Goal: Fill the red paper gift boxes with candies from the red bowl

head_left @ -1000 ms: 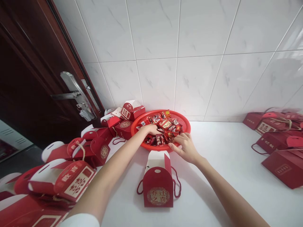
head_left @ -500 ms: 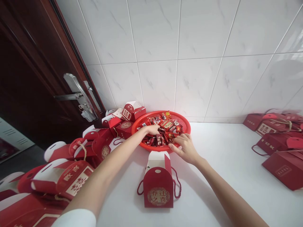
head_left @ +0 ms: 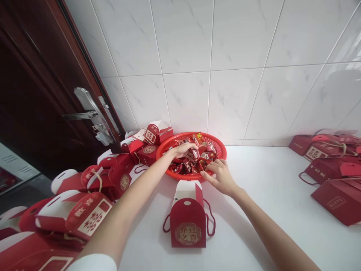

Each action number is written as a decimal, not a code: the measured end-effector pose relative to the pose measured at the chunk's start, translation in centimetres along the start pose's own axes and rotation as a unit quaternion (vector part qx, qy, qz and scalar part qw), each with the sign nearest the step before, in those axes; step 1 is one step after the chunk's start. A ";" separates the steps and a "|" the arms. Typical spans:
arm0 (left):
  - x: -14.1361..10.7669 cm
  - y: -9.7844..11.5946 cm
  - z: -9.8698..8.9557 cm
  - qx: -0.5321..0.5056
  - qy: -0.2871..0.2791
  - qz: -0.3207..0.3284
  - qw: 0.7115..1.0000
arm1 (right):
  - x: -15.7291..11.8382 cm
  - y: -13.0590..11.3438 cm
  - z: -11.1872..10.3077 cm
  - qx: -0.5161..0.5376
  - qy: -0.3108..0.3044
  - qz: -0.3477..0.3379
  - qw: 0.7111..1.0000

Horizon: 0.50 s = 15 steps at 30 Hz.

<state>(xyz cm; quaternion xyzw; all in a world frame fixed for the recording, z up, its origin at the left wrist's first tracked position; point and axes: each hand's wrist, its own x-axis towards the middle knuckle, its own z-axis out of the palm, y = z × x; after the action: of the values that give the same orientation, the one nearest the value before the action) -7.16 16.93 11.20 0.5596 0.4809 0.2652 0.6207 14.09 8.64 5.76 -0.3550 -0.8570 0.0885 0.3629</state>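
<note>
A round red plastic basket (head_left: 222, 147) holds a pile of wrapped candies (head_left: 186, 165) in shiny red and dark wrappers. Over the pile is my left hand (head_left: 184, 149), its fingers closed around a few wrapped candies (head_left: 194, 153); how many is hidden. My right hand (head_left: 220, 175) rests at the basket's front right edge, fingers bent over the rim and thumb on the near side. Just in front of the basket stands a red gift box (head_left: 188, 214) with its top open, a gold round emblem on its front and red cord handles at both sides.
Many red gift boxes (head_left: 84, 214) crowd the left of the white table (head_left: 262, 180), some with lids up. Another group of closed red boxes (head_left: 335, 177) sits at the right. Behind is a tiled wall (head_left: 237, 101); a dark door (head_left: 42, 75) stands at the left.
My left hand has come up out of the candy pile, with wrapped candies now showing in its fingers. My right hand has stayed at the rim.
</note>
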 end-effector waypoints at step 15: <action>0.0 0.2 -0.2 0.011 0.014 0.016 1.000 | 0.2 -0.1 0.0 0.006 -0.008 0.017 1.000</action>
<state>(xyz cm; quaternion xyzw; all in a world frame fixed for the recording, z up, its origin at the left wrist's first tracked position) -7.29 17.06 11.37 0.5707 0.4832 0.2773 0.6032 13.96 8.68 5.91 -0.3665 -0.8532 0.1025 0.3568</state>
